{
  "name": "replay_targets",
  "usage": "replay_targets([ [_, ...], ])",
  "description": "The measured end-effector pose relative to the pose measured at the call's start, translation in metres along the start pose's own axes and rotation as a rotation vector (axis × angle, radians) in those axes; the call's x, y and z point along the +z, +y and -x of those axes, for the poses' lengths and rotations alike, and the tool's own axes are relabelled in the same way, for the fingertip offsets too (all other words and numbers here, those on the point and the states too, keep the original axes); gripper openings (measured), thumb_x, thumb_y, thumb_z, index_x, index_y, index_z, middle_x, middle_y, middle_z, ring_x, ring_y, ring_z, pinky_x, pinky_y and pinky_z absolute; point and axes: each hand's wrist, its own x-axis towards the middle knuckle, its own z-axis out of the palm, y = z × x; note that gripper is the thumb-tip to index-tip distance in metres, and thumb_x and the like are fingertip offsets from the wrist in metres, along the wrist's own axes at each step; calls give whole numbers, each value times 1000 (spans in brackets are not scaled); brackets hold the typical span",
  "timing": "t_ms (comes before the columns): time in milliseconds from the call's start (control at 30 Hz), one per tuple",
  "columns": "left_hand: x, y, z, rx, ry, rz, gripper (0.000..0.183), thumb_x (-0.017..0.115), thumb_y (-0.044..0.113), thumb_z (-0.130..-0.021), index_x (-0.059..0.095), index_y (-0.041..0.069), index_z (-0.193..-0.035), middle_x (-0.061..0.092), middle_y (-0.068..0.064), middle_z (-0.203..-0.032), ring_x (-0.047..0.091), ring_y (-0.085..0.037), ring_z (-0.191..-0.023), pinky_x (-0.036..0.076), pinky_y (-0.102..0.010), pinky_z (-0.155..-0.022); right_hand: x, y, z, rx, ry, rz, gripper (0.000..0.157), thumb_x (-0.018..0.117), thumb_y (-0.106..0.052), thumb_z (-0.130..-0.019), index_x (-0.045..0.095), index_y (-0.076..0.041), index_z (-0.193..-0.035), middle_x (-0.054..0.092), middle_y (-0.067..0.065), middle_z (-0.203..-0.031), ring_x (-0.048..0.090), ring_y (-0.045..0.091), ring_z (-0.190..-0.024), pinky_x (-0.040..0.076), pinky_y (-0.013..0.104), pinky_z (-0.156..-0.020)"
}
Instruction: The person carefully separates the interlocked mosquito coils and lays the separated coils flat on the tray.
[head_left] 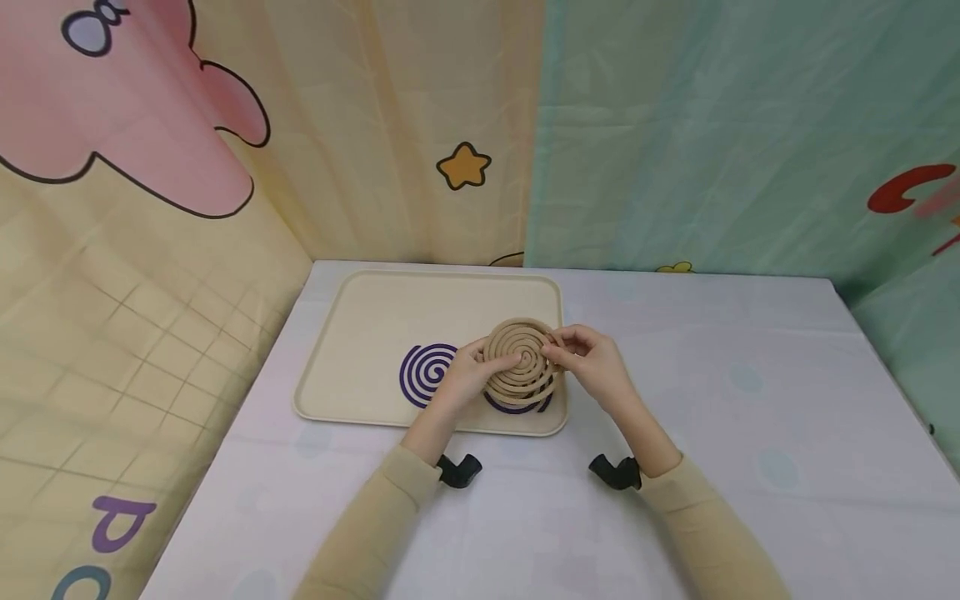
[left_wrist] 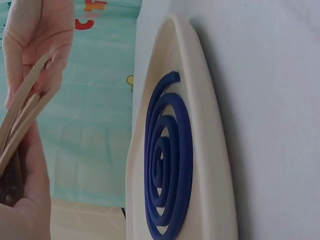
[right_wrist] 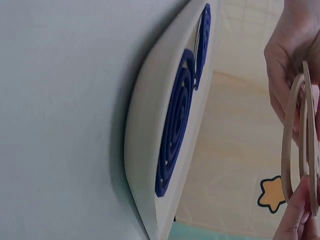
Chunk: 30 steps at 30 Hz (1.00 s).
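Both hands hold a tan mosquito coil (head_left: 517,331) above the right part of a cream tray (head_left: 375,317). My left hand (head_left: 463,382) grips its left side, thumb laid across the top face toward the centre. At the right rim, my right hand (head_left: 597,364) pinches the outer strands between thumb and fingers. Strands of the tan coil (right_wrist: 286,150) stand apart from one another in the right wrist view; whether it is one coil or two nested ones I cannot tell. A dark blue coil (left_wrist: 185,145) lies flat on the tray below, partly hidden in the head view.
Another dark blue coil (head_left: 406,375) lies on the tray to the left, partly covered by the left hand. The tray's raised rim (head_left: 352,420) runs along the front. A white-covered table (head_left: 750,433) extends to the right, with printed curtains (head_left: 675,150) behind.
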Motion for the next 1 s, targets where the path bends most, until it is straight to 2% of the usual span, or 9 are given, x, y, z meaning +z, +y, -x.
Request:
replay_targets([
  [67,3,-3,1,-11,46,105,53,72,18,-89,54,5,-137,63,-16,-132,62,-26,-120,52,-31,-100,6,2,1,23,24,-87,31,71,-13,-91,63,7,-113,67,-6,-86,63,4,-72,58,22,-69],
  [167,6,-6,1,21,104,177,56,72,18,-89,52,1,-138,61,-19,-134,60,-29,-124,52,-30,-100,14,4,3,62,53,-187,31,70,-13,-92,61,8,-113,67,-8,-85,64,4,-71,58,21,-70],
  [233,6,-7,2,44,142,148,57,74,23,-88,53,3,-137,62,-16,-133,60,-27,-124,51,-29,-101,17,5,4,82,66,-215,30,70,-14,-92,61,7,-113,67,-9,-85,64,4,-72,58,20,-70],
  [333,4,-8,3,79,169,30,55,78,30,-84,60,7,-131,67,-12,-126,63,-24,-120,52,-31,-101,16,6,4,103,52,-217,30,70,-16,-92,61,4,-113,67,-8,-86,65,5,-73,58,21,-72],
  [467,-3,-6,4,122,153,-157,47,80,36,-81,69,12,-119,72,-6,-113,66,-20,-107,54,-35,-94,8,6,3,89,-25,-120,29,70,-18,-92,63,1,-112,69,-3,-88,67,7,-75,60,30,-76],
  [633,-9,-3,4,122,63,-283,43,82,37,-79,72,14,-114,74,-2,-103,66,-15,-96,55,-33,-87,-3,0,0,-14,-92,135,26,73,-23,-90,67,-3,-106,70,4,-85,65,11,-73,59,41,-74],
  [733,-10,-2,2,113,1,-344,40,82,36,-78,73,13,-110,74,-2,-96,65,-12,-88,54,-29,-82,-7,-6,-2,-75,-113,253,24,75,-24,-88,70,-7,-104,69,5,-85,63,13,-75,55,35,-66],
  [833,-11,-2,0,111,-39,-388,36,83,36,-78,73,14,-105,73,-1,-90,63,-10,-81,53,-27,-78,-8,-13,-4,-126,-143,312,23,76,-23,-87,71,-8,-104,70,7,-89,62,15,-78,53,29,-59],
  [1000,-10,-3,-1,125,-38,-387,37,82,36,-79,73,13,-106,74,-1,-91,64,-9,-81,54,-26,-76,-6,-19,-6,-119,-152,302,24,75,-22,-88,71,-9,-107,70,9,-95,59,18,-80,49,25,-56],
])
